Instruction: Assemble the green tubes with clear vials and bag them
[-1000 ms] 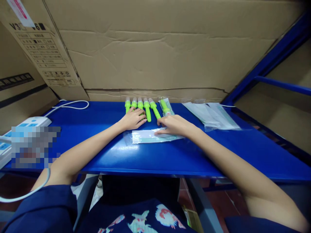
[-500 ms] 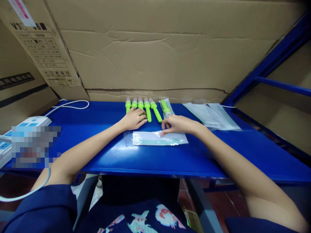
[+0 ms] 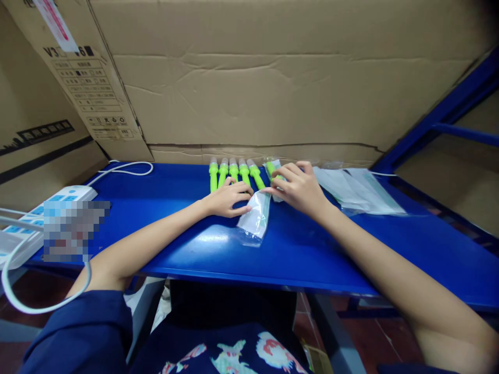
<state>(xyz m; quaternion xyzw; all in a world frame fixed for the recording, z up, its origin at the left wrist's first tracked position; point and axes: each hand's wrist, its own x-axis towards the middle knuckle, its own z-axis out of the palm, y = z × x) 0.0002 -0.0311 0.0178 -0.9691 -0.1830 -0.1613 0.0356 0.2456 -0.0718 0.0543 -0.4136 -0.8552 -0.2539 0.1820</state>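
A clear plastic bag hangs with its open end lifted off the blue table. My left hand pinches the bag's left upper edge. My right hand pinches its right upper corner, fingers curled. Just behind my hands lies a row of several green tube-shaped items with pale caps, side by side. One more green item in a clear bag lies to their right, partly hidden by my right hand.
A stack of flat clear bags lies at the right of the table. A white power strip and white cable sit at the left. Cardboard boxes wall the back and left. A blue frame rail runs at the right.
The bag lay flat on the table under my right hand; now both hands hold its end raised and it is turned lengthwise toward me. The camera shifted slightly.
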